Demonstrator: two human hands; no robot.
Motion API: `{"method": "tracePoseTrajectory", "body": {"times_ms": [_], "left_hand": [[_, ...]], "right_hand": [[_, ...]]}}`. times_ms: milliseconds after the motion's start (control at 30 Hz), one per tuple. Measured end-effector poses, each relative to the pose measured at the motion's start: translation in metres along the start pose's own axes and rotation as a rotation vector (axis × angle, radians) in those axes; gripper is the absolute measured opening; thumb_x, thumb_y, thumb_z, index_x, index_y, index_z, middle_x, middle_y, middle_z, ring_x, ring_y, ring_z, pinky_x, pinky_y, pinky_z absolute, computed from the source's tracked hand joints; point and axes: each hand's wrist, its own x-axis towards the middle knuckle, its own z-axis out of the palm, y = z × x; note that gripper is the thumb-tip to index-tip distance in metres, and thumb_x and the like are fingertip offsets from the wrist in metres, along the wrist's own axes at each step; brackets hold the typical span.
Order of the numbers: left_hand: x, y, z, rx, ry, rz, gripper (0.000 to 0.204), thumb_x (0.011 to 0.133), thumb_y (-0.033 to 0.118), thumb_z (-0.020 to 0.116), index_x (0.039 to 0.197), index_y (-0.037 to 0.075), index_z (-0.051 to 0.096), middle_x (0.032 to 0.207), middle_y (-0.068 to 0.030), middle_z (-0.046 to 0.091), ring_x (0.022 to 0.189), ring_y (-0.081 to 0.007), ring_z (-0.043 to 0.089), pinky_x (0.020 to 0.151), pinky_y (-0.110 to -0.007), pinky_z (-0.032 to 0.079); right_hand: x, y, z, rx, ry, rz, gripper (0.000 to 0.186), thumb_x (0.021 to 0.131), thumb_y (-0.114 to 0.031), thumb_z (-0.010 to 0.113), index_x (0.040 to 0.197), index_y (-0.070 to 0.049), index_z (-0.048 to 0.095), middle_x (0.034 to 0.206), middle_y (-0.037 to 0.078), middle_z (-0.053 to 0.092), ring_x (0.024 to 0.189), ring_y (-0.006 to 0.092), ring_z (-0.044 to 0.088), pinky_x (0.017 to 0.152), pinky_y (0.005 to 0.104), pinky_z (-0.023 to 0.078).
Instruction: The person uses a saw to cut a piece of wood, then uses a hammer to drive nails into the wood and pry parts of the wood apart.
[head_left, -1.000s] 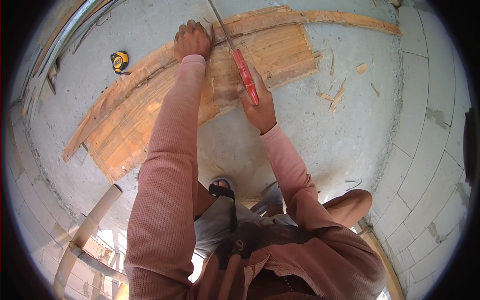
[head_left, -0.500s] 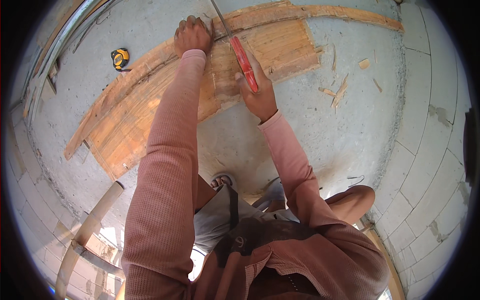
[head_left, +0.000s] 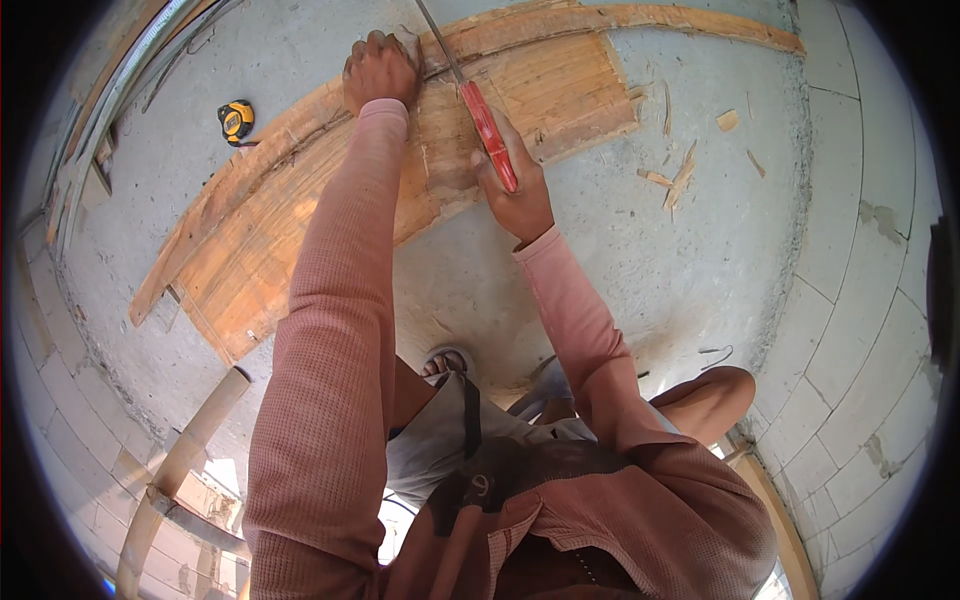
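Shifted slightly toward twelve o'clock since a second ago: the red-handled tool (head_left: 490, 138) and the right hand (head_left: 523, 195) around it, while the left hand keeps its place on the wood. From my remote view, the right hand's fingers are wrapped firmly on the handle, between twelve and one o'clock. Its thin blade points toward eleven o'clock and crosses the curved timber strip (head_left: 690, 20) just beside the left hand (head_left: 383, 75); I cannot tell whether blade and wood touch. At eleven o'clock, the left hand lies knuckles up on the strip, fingers bent and close together; I cannot tell what they pinch underneath. The strip arcs from nine o'clock almost to two, with a wooden board (head_left: 550, 90) along its six o'clock side. I see a yellow-and-black tape measure (head_left: 236, 121) at ten o'clock and wood splinters (head_left: 681, 178) at two.
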Motion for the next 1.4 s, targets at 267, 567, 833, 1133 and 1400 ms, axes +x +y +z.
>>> {"method": "tracePoseTrajectory", "body": {"times_ms": [267, 567, 833, 1133, 1400], "left_hand": [[-0.009, -0.003, -0.008, 0.034, -0.059, -0.031, 0.045, 0.098, 0.049, 0.057, 0.102, 0.008, 0.073, 0.114, -0.0073, 0.067, 0.113, -0.0279, 0.062, 0.099, -0.043, 0.051], [-0.010, 0.000, -0.001, 0.023, -0.034, -0.008, 0.043, 0.096, 0.049, 0.059, 0.102, 0.008, 0.073, 0.116, -0.0072, 0.066, 0.114, -0.0277, 0.062, 0.098, -0.043, 0.051], [-0.006, -0.004, -0.006, 0.028, -0.033, -0.017, 0.043, 0.096, 0.048, 0.059, 0.099, 0.008, 0.074, 0.113, -0.0079, 0.067, 0.112, -0.0281, 0.062, 0.097, -0.042, 0.051], [-0.010, -0.010, -0.011, 0.013, -0.046, -0.052, 0.046, 0.100, 0.048, 0.053, 0.102, 0.007, 0.074, 0.117, -0.0086, 0.065, 0.115, -0.0273, 0.060, 0.099, -0.041, 0.049], [-0.002, 0.008, -0.017, -0.071, -0.087, -0.034, 0.045, 0.099, 0.048, 0.054, 0.100, 0.007, 0.074, 0.112, -0.0102, 0.065, 0.114, -0.0281, 0.060, 0.098, -0.041, 0.049]], "right_hand": [[-0.167, -0.029, -0.073, -0.189, -0.150, 0.186, 0.059, 0.099, -0.012, 0.061, 0.152, 0.000, 0.039, 0.145, 0.022, 0.057, 0.127, 0.0355, 0.062, 0.101, 0.0377, 0.052], [-0.044, -0.001, -0.017, -0.097, -0.077, 0.083, 0.059, 0.098, -0.012, 0.062, 0.152, -0.003, 0.039, 0.128, 0.023, 0.066, 0.114, 0.0336, 0.069, 0.095, 0.0379, 0.054], [-0.136, -0.013, -0.065, -0.131, -0.172, 0.205, 0.061, 0.099, -0.013, 0.062, 0.154, -0.004, 0.037, 0.144, 0.020, 0.058, 0.125, 0.0290, 0.064, 0.104, 0.0364, 0.048], [-0.017, -0.033, -0.021, 0.158, -0.221, 0.176, 0.063, 0.101, -0.024, 0.065, 0.154, -0.002, 0.038, 0.144, 0.020, 0.056, 0.130, 0.0270, 0.057, 0.109, 0.0360, 0.043], [-0.004, -0.052, -0.008, -0.181, 0.017, 0.124, 0.053, 0.107, -0.028, 0.052, 0.151, -0.001, 0.044, 0.138, 0.021, 0.062, 0.123, 0.0335, 0.064, 0.104, 0.0367, 0.047]]}}
